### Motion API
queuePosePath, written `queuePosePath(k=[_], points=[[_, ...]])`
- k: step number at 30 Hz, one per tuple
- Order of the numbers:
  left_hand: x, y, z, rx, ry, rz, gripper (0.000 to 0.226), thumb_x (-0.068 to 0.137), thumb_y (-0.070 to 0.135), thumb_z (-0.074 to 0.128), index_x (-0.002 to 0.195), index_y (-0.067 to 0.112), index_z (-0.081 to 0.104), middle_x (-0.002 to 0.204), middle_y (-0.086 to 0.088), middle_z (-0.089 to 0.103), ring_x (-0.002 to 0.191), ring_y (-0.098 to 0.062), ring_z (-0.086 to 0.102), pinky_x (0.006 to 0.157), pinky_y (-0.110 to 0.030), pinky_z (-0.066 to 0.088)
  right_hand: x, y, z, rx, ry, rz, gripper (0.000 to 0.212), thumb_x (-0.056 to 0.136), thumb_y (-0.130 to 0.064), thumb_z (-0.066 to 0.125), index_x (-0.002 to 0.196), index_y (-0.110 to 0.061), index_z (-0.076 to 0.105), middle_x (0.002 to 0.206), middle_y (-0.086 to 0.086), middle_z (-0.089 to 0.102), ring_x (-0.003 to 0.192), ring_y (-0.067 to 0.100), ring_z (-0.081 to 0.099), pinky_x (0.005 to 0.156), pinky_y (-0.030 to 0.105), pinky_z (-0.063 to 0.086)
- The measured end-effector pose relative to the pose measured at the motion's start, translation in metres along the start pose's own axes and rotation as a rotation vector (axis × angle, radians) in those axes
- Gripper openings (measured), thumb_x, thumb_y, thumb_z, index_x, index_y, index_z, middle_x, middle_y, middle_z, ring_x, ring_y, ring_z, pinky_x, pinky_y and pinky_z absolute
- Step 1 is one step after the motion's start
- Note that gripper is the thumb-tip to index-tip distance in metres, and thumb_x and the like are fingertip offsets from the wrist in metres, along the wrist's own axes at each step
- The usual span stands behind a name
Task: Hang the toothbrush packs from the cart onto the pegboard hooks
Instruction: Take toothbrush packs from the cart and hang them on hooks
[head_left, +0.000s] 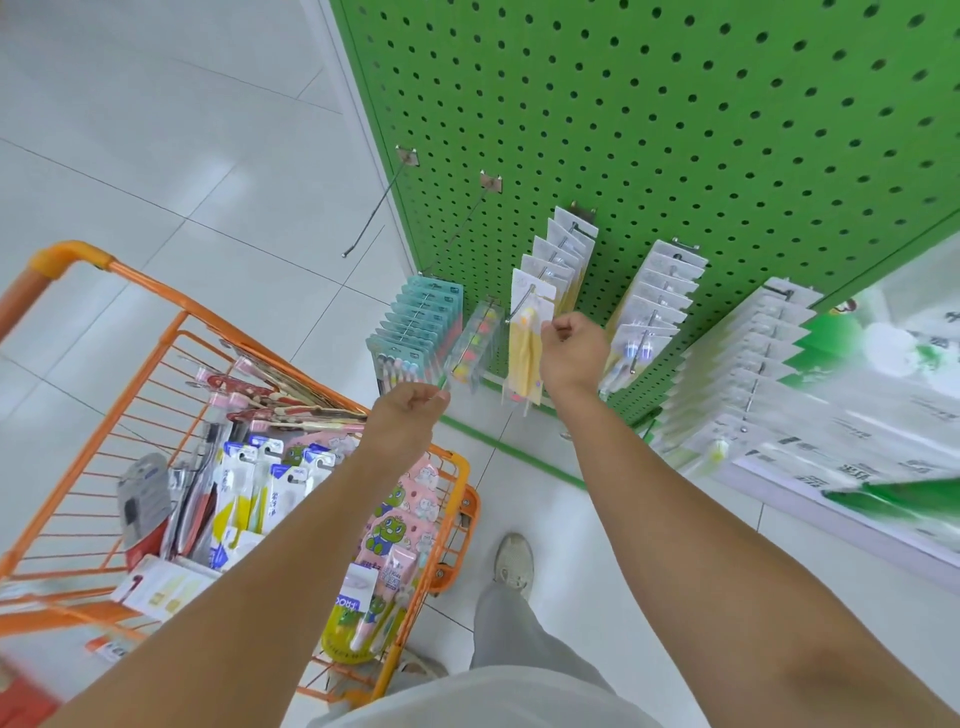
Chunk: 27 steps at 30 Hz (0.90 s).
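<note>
Packs hung or hovered at the pegboard (675, 130): the right hand (574, 353) pinched a yellow toothbrush pack (524, 358) by its card header at a hook, and the left hand (410, 415) pinched a clear pack (475, 345). Both appeared light, stiff-carded and slippery; the header beside its hang hole offered the best hold. More packs lay in the orange cart (171, 332), near left.

The one camera sits on my head and looks steeply down and forward, wide-angled, so straight lines bow at the edges. It faces the green pegboard (675, 130), which fills the upper right and stands close, within my arms' reach. Left of the pegboard and nearer to me lies the orange cart (130, 291), seen from above. Below the pegboard, at the bottom edge, my own forearms enter the picture.
</note>
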<state>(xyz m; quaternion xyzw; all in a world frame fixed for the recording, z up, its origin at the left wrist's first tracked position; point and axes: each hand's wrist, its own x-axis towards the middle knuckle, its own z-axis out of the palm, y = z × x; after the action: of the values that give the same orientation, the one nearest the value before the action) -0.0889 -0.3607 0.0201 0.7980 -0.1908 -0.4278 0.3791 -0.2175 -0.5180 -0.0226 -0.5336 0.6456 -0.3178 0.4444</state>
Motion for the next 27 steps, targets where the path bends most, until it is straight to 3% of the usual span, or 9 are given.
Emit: queuePosePath(k=[7, 10, 13, 16, 18, 19, 21, 24, 27], points=[[-0.001, -0.012, -0.004, -0.069, -0.017, -0.039, 0.021, 0.096, 0.027, 0.063, 0.109, 0.010, 0.067, 0.095, -0.003, 0.064, 0.083, -0.015, 0.058, 0.074, -0.028, 0.050, 0.025, -0.021, 0.009, 0.106, 0.093, 0.201, 0.008, 0.093, -0.010, 0.064, 0.085, -0.010, 0.064, 0.082, 0.002, 0.066, 0.077, 0.020, 0.063, 0.069, 0.029, 0.053], [-0.005, -0.024, -0.015, -0.130, -0.004, -0.076, 0.014, 0.095, 0.024, 0.064, 0.102, 0.013, 0.067, 0.093, -0.003, 0.064, 0.082, -0.015, 0.058, 0.074, -0.032, 0.052, 0.019, -0.023, 0.014, 0.110, 0.079, 0.241, 0.008, 0.095, -0.014, 0.064, 0.097, -0.007, 0.066, 0.089, 0.004, 0.068, 0.079, 0.019, 0.063, 0.065, 0.027, 0.050], [-0.010, -0.038, -0.034, -0.144, 0.023, -0.091, 0.009, 0.095, 0.026, 0.064, 0.096, 0.017, 0.066, 0.093, -0.002, 0.065, 0.082, -0.017, 0.059, 0.085, -0.042, 0.055, 0.004, -0.014, 0.020, 0.083, 0.081, 0.299, 0.018, 0.097, -0.020, 0.061, 0.108, -0.006, 0.063, 0.101, 0.004, 0.067, 0.082, 0.017, 0.059, 0.072, 0.026, 0.050], [-0.019, -0.067, -0.068, -0.125, 0.076, -0.086, 0.011, 0.093, 0.025, 0.067, 0.098, 0.015, 0.067, 0.087, 0.002, 0.063, 0.081, -0.017, 0.059, 0.083, -0.038, 0.053, -0.039, 0.000, 0.030, 0.130, 0.030, 0.401, 0.009, 0.097, -0.019, 0.059, 0.099, -0.010, 0.059, 0.085, 0.000, 0.062, 0.072, 0.015, 0.057, 0.063, 0.024, 0.049], [-0.026, -0.099, -0.103, 0.010, 0.139, -0.116, 0.018, 0.092, 0.026, 0.068, 0.104, 0.013, 0.067, 0.088, 0.004, 0.061, 0.084, -0.017, 0.059, 0.077, -0.031, 0.047, -0.088, 0.016, 0.046, 0.156, 0.032, 0.358, 0.012, 0.090, -0.018, 0.062, 0.097, -0.008, 0.065, 0.088, 0.009, 0.069, 0.073, 0.018, 0.060, 0.064, 0.028, 0.050], [-0.029, -0.120, -0.122, 0.085, 0.182, -0.154, 0.023, 0.091, 0.028, 0.069, 0.107, 0.013, 0.066, 0.092, 0.002, 0.062, 0.087, -0.018, 0.060, 0.075, -0.028, 0.045, -0.116, 0.026, 0.059, 0.111, -0.049, 0.283, 0.014, 0.084, -0.022, 0.064, 0.094, -0.012, 0.066, 0.091, 0.014, 0.071, 0.074, 0.021, 0.061, 0.068, 0.033, 0.051], [-0.037, -0.163, -0.162, 0.156, 0.274, -0.251, 0.031, 0.089, 0.029, 0.070, 0.113, 0.012, 0.064, 0.103, -0.003, 0.064, 0.093, -0.024, 0.063, 0.077, -0.029, 0.045, -0.179, 0.038, 0.085, -0.065, -0.419, 0.144, 0.011, 0.080, -0.028, 0.069, 0.086, -0.019, 0.065, 0.088, 0.012, 0.072, 0.074, 0.021, 0.066, 0.071, 0.036, 0.055], [-0.052, -0.210, -0.215, 0.190, 0.408, -0.296, 0.028, 0.087, 0.021, 0.070, 0.112, 0.010, 0.064, 0.108, -0.006, 0.065, 0.101, -0.026, 0.062, 0.083, -0.028, 0.042, -0.254, 0.048, 0.128, -0.391, -0.992, -0.052, 0.020, 0.085, -0.020, 0.077, 0.101, -0.014, 0.067, 0.096, 0.006, 0.070, 0.084, 0.011, 0.067, 0.076, 0.021, 0.051], [-0.061, -0.239, -0.254, 0.250, 0.429, -0.202, 0.024, 0.080, 0.006, 0.066, 0.103, 0.011, 0.063, 0.101, -0.007, 0.065, 0.095, -0.030, 0.062, 0.082, -0.034, 0.048, -0.293, 0.053, 0.173, -0.682, -1.177, -0.279, 0.046, 0.084, -0.031, 0.078, 0.122, -0.010, 0.063, 0.113, 0.004, 0.065, 0.105, 0.021, 0.062, 0.085, 0.027, 0.044]])
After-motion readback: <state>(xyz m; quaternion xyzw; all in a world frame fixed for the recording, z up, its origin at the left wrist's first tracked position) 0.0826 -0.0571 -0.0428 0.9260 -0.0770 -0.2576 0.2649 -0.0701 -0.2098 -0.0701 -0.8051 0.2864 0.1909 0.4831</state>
